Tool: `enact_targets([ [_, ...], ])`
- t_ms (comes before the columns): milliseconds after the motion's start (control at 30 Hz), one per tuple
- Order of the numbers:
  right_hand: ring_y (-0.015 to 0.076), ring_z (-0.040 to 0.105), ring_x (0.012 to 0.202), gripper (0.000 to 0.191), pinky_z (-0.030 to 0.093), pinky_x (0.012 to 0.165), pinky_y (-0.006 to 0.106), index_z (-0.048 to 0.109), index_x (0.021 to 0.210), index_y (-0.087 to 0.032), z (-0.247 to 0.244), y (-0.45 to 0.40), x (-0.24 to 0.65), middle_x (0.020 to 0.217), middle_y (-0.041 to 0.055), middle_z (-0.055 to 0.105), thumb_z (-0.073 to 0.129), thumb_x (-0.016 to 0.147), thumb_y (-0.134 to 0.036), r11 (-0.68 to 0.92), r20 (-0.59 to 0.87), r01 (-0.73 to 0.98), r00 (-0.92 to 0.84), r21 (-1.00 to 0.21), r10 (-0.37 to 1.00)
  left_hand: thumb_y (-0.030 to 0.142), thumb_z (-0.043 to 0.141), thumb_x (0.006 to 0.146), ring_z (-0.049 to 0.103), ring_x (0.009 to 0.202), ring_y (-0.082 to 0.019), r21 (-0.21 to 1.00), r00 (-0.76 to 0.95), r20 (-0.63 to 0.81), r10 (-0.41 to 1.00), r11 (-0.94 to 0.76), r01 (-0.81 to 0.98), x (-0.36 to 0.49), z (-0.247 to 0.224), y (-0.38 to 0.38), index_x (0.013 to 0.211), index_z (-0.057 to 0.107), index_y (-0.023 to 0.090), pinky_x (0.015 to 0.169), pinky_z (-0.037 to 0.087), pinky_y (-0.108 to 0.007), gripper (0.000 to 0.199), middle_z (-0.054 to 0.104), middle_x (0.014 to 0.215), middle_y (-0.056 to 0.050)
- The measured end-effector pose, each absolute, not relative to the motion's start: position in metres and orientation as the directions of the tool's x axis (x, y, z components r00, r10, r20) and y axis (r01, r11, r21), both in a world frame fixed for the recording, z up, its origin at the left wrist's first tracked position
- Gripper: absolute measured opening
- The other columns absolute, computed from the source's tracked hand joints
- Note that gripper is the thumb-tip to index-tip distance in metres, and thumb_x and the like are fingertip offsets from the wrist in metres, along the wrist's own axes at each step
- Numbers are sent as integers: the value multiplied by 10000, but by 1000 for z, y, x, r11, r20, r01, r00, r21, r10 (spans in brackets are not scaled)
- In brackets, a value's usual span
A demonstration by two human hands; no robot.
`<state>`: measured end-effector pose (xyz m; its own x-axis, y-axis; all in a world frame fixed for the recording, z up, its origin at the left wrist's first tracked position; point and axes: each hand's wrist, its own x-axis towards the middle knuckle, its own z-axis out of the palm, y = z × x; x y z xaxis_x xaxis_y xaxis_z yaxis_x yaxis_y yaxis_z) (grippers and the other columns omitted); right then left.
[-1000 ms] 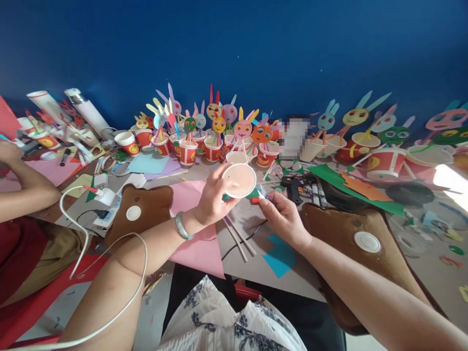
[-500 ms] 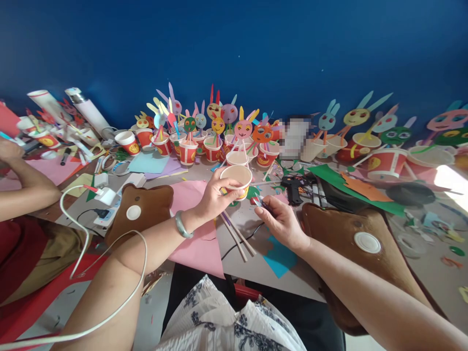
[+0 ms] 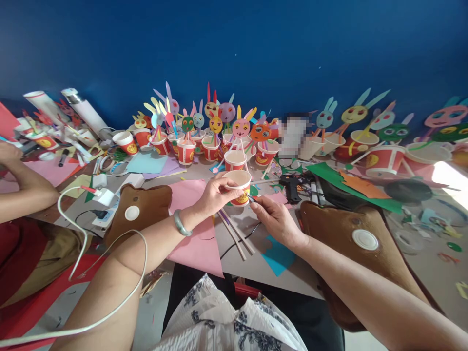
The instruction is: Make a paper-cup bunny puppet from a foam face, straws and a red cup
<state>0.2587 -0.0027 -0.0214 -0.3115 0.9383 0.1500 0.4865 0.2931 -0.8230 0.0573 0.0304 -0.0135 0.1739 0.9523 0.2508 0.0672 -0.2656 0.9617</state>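
My left hand (image 3: pixel 215 195) has its fingers and thumb wrapped round the rim side of a red and white paper cup (image 3: pixel 239 195). The cup is held upright over the table, its opening facing up and a yellow print on its side. My right hand (image 3: pixel 280 219) is closed round a small pointed blade tool (image 3: pixel 251 197); most of its handle is hidden in the fingers. The blade's tip is at the right side of the cup; whether it pierces the wall I cannot tell. Under the hands lie wooden sticks (image 3: pixel 237 239) and a pink paper sheet (image 3: pixel 193 248).
Paper cups bearing rabbit-eared paper faces (image 3: pixel 241 127) line the back. A black glue gun (image 3: pixel 290 187) lies to the right, beyond a brown hot-water bag (image 3: pixel 351 253). Another such bag (image 3: pixel 141 209) and a power strip (image 3: pixel 106 217) lie left. Another person's arm (image 3: pixel 29 190) is at far left.
The cup has been turned more upright and slightly lowered, showing its printed side. My right hand has brought the blade left against the cup.
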Motion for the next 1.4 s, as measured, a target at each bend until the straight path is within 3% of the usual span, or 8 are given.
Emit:
enact_targets([
  [400,111,360,579,376,307,553,258,499,747,-202,-23,0,259,615,-41,412,475,950,-517,323,190,494,-301,-807,934,386,767,756,622,1048,-235,930,215,292,932,-329,162,57,-9,27,732,697,151,904,514,-355,246,663,907,-89],
  [533,110,356,571,350,296,545,259,504,759,-202,-23,1,261,604,-47,403,490,950,-496,343,200,509,-316,-790,927,373,750,773,607,1059,-220,910,253,306,918,-360,205,54,-6,29,746,712,156,923,495,-350,222,655,1037,-93],
  [767,110,356,549,340,283,535,268,518,785,-205,-22,4,266,589,-52,399,485,957,-497,361,139,554,-402,-750,905,351,793,713,609,1016,-201,929,372,210,904,-303,213,43,-9,41,751,741,170,886,480,-322,192,626,1074,-75],
  [967,116,365,557,355,280,544,276,556,821,-201,-21,5,267,597,-47,405,461,965,-512,374,120,569,-434,-732,893,340,803,712,607,1059,-203,927,415,202,887,-311,212,40,-10,46,736,745,184,979,449,-343,168,644,1092,-63],
  [1233,105,351,541,338,280,526,264,533,793,-196,-21,3,266,582,-51,401,487,954,-490,384,153,540,-424,-749,893,375,831,693,625,1056,-216,965,416,165,894,-234,120,41,-8,44,745,735,150,966,450,-351,250,659,1090,-89],
  [1400,99,326,541,358,282,522,260,502,767,-198,-20,4,266,584,-53,383,514,939,-511,404,243,505,-356,-762,903,453,852,654,662,1011,-214,994,388,82,918,-48,-95,44,0,39,792,743,146,955,481,-367,353,730,1071,-79],
])
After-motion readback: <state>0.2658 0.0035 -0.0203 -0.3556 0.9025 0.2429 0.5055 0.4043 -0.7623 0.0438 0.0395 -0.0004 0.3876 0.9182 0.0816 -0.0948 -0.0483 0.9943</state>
